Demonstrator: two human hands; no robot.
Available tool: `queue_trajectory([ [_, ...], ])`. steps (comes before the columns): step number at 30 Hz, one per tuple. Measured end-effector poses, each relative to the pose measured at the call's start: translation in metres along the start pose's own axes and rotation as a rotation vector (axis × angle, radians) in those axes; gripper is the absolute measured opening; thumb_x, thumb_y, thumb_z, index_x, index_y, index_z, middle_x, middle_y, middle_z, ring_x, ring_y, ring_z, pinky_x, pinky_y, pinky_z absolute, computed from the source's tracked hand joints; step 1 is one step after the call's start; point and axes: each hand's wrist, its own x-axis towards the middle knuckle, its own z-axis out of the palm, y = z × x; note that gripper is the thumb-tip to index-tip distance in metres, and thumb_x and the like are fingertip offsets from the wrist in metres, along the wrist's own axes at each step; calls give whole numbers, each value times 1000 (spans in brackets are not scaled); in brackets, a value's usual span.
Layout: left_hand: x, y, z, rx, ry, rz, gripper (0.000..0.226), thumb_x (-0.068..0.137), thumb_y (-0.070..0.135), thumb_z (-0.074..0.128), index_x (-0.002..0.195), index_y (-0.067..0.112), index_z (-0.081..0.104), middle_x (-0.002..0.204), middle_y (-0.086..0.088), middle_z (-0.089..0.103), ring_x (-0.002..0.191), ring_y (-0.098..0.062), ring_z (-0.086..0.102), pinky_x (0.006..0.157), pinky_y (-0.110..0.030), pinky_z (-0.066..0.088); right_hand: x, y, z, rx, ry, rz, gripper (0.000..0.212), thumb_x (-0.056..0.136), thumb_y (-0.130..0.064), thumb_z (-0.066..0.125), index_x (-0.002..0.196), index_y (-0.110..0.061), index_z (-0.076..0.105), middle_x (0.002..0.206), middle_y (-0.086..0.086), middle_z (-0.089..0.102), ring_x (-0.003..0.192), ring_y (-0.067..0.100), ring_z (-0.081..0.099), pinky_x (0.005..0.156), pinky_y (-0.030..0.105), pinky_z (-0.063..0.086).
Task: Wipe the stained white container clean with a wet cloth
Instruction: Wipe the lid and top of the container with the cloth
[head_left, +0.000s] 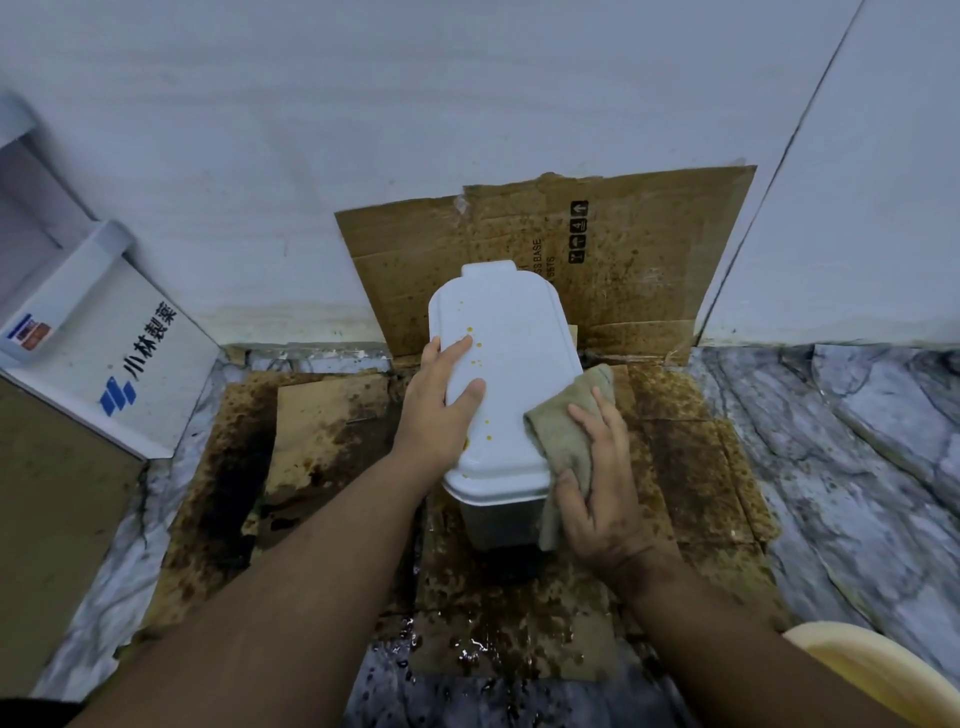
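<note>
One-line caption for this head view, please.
Left hand steadies the orange-spotted white container on stained cardboard while the right hand presses a cloth against its side.

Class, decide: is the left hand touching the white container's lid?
Touching. The head view shows the left hand lying flat on the white container's lid, its fingers overlapping the lid's left edge.

stained cardboard (332, 431) on marble floor (857, 467) | white printed box (130, 358) left | yellow basin (878, 670) lower right

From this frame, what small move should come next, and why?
Probably slide the cloth under the right hand leftward across the lid: orange spots remain near the left hand steadying the container, and the cloth covers only the right edge.
</note>
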Motion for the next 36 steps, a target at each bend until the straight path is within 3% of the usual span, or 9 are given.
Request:
queue_trajectory([
  [6,-2,1,-2,-4,9,13,53,98,45,52,150,40,43,167,10,18,148,-18,30,115,-51,38,-19,-48,50,-244,146,219,64,85,-33,47,144,-9,43,158,26,17,144,51,17,118,62,16],
  [11,-2,5,-1,-17,3,-17,47,105,35,53,149,45,41,169,8,13,151,-18,23,117,-46,33,5,6,6,164,11,21,50,95,-26,39,139,-5,49,156,15,34,147,30,30,119,52,25],
  [15,-4,9,-1,-22,8,-26,48,105,33,52,151,43,40,169,8,12,150,-15,22,116,-40,32,59,27,1,609,-132,347,44,104,-12,33,139,-29,52,142,-27,51,140,0,40,122,49,25],
  [17,-5,10,-2,-31,9,-19,48,105,32,52,151,40,41,169,8,15,148,-16,25,115,-38,33,65,25,-1,666,-122,452,47,105,-6,32,135,-35,52,134,-34,55,131,-9,46,122,47,27],
  [21,-6,10,-3,-43,7,-15,47,105,31,52,150,41,41,169,8,15,145,-11,26,115,-39,34,15,1,24,555,261,355,44,107,-22,29,148,-12,41,149,3,50,140,18,45,115,50,37],
  [24,-7,10,-3,-41,12,-18,47,105,30,52,150,41,42,169,9,15,140,-4,23,110,-33,30,-21,-23,64,350,453,379,55,105,-35,30,151,-6,28,155,12,37,142,25,40,109,53,41],
  [28,-2,12,1,-31,24,-16,47,105,31,53,150,40,43,168,8,16,147,-14,26,115,-40,33,2,0,48,454,453,371,44,106,-32,31,146,-12,37,145,-2,48,134,9,47,109,32,42],
  [31,0,12,4,-33,22,-22,47,103,35,53,149,41,43,168,9,15,145,-13,27,117,-46,34,18,31,28,513,269,568,48,104,-50,35,145,-26,42,144,-1,50,134,14,47,116,45,36],
  [36,-3,9,0,-2,27,-9,47,105,32,52,150,40,41,169,8,15,138,-3,22,109,-34,30,-10,-27,65,290,534,381,49,105,-28,33,146,-1,35,150,18,39,140,31,41,109,51,41],
])
